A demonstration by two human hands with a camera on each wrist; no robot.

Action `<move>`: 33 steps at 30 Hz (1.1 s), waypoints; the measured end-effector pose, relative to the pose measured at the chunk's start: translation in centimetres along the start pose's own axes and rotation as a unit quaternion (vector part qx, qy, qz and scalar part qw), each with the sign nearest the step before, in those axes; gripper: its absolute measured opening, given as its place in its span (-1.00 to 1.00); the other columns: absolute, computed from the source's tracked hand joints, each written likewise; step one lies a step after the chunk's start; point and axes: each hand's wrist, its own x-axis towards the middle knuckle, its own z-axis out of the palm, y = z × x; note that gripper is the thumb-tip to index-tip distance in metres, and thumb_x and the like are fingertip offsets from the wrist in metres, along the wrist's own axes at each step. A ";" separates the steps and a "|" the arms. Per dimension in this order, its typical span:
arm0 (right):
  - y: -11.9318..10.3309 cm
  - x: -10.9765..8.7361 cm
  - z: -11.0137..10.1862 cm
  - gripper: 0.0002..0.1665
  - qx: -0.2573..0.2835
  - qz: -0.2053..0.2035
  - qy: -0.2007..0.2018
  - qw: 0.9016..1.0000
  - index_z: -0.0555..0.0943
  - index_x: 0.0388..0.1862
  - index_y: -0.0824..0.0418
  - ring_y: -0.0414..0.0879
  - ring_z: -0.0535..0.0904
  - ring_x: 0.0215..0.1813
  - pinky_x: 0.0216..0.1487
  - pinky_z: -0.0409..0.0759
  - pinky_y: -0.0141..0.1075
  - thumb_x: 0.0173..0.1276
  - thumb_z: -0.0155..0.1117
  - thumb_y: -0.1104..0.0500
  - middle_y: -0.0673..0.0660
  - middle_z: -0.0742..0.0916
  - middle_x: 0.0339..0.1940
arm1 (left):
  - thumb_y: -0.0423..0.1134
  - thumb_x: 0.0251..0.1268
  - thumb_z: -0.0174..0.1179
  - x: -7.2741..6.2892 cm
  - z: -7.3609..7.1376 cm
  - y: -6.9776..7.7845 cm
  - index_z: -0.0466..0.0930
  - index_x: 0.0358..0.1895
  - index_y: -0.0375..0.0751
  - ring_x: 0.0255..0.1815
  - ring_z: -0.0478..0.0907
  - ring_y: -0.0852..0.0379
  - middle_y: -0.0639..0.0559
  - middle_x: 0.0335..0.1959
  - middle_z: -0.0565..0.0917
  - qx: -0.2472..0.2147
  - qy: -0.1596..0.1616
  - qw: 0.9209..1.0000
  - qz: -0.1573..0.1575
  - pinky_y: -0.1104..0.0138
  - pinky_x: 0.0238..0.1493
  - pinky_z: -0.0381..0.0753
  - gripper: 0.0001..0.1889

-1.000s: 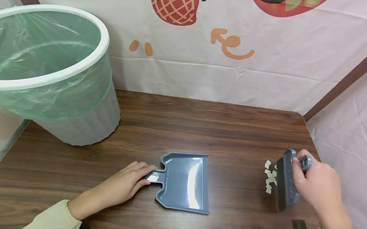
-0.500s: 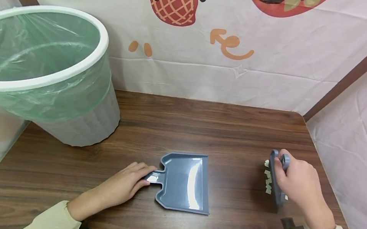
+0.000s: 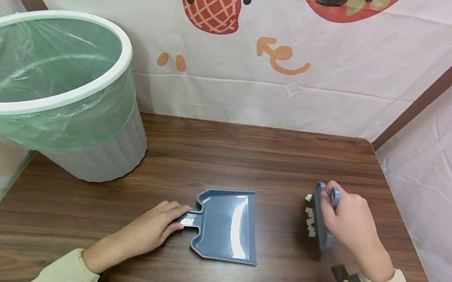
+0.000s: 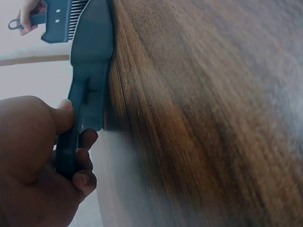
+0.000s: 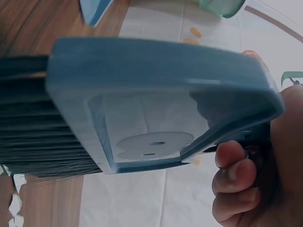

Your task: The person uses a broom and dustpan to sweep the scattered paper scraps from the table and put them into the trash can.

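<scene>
1. Hand brush (image 3: 323,227), blue-grey, one. Over the last second it has come a good way left across the table, and I read that as a sweeping stroke under way.
2. Pale scraps (image 3: 310,221), several. They lie on the table along the brush's left side, just beside the bristles (image 5: 42,127). They sit further left than a second ago; whether every piece touches the bristles, I cannot tell.
3. Right hand (image 3: 348,219), one. On my right wrist feed the fingers are curled round the brush handle, gripping it.
4. Dustpan (image 3: 219,226), blue-grey, one. Flat on the table (image 3: 249,158), mouth facing right towards the scraps; it has hardly shifted over the same second.
5. Left hand (image 3: 156,227), one. Thumb and fingers hold the dustpan by its handle (image 3: 189,219), as they did a second ago.
6. Gap between scraps and dustpan. Narrower now, though bare wood still separates them. I judge the gathering partly done: the pieces I can see are bunched but outside the pan.
7. Waste bin (image 3: 94,162), one, with green liner (image 3: 81,131). Stands at the far left, well apart from the scraps; no change noted.
</scene>
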 end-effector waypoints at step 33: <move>1.1 2.1 -1.8 -0.83 -0.020 -0.177 -0.059 0.982 0.68 -0.11 0.01 -0.31 0.49 -0.47 -0.45 0.55 -0.23 0.37 0.43 0.07 -0.18 0.69 -0.40 | -0.26 0.50 0.20 -0.1 0.0 -0.1 0.52 0.33 -0.24 0.01 0.51 0.14 0.07 0.05 0.62 0.002 -0.005 1.000 -0.006 0.11 0.05 0.57 -0.60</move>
